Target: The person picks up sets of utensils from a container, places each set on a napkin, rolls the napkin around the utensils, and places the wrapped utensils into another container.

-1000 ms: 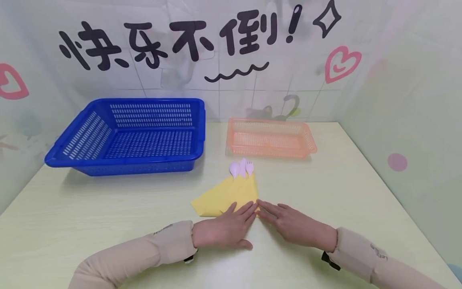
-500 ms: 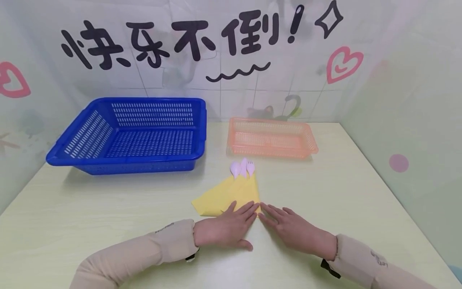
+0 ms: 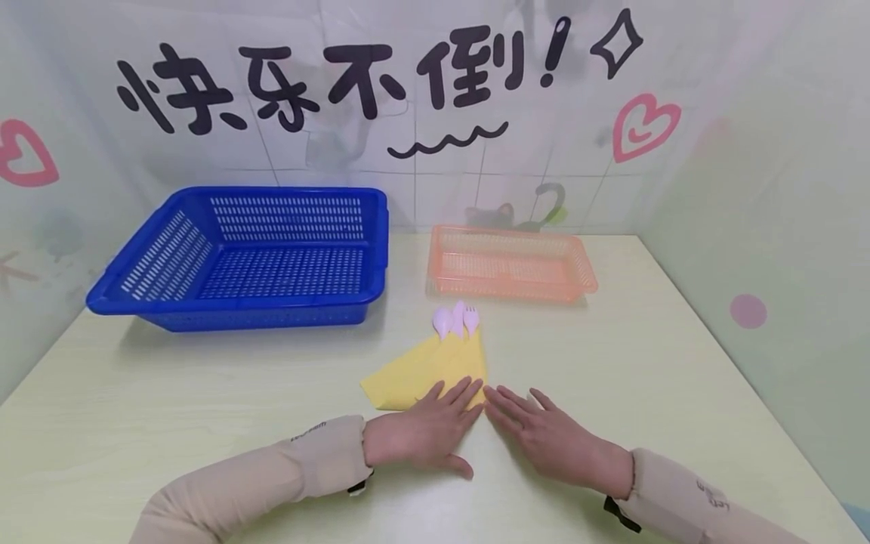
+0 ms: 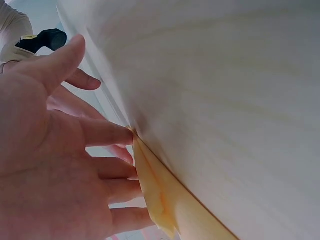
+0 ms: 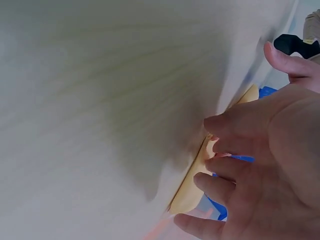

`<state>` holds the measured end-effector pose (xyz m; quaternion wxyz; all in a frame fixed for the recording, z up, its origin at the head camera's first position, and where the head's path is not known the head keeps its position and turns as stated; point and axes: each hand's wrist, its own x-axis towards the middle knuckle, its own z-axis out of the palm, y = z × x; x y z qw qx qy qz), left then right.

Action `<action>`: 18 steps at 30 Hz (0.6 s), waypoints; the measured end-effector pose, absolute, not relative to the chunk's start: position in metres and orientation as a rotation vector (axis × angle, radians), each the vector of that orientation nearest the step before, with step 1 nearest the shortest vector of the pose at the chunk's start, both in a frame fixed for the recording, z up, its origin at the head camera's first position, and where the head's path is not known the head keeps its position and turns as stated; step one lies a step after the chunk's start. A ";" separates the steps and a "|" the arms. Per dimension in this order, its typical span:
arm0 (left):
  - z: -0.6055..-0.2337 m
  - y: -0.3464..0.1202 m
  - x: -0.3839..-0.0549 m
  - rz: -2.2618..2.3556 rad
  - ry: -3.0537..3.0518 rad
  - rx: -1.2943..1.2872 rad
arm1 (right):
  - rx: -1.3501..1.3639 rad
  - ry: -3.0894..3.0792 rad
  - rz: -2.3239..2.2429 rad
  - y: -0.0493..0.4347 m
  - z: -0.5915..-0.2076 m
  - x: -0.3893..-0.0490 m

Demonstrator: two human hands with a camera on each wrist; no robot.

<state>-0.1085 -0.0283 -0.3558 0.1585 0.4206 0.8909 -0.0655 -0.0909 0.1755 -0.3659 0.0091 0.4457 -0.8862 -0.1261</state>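
Note:
A folded yellow napkin point(image 3: 424, 370) lies on the table, with a pink spoon point(image 3: 442, 323), knife point(image 3: 458, 317) and fork point(image 3: 471, 320) sticking out of its far end. My left hand point(image 3: 428, 431) rests with straight fingers on the napkin's near right part; in the left wrist view its fingertips meet the yellow napkin point(image 4: 165, 200). At the napkin's right edge, my right hand point(image 3: 550, 434) has its extended fingertips, close to those of the left. The cutlery handles are hidden inside the napkin.
A large blue basket point(image 3: 258, 304) stands at the back left of the table. Behind the cutlery, to the right, sits a smaller pink basket point(image 3: 510, 289). A printed curtain point(image 3: 381, 162) hangs along the table's back edge.
My right hand has shifted slightly toward me along the napkin's right edge, its index finger lifting apart from the others. The left hand and napkin stay nearly in place.

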 end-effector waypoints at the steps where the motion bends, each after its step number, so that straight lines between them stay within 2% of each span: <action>1: -0.356 -0.028 -0.108 -0.187 2.548 1.198 | 1.400 -2.761 -0.386 0.175 -0.366 -0.091; 18: -0.355 -0.029 -0.110 -0.160 2.545 1.179 | 1.434 -2.801 -0.231 0.171 -0.368 -0.100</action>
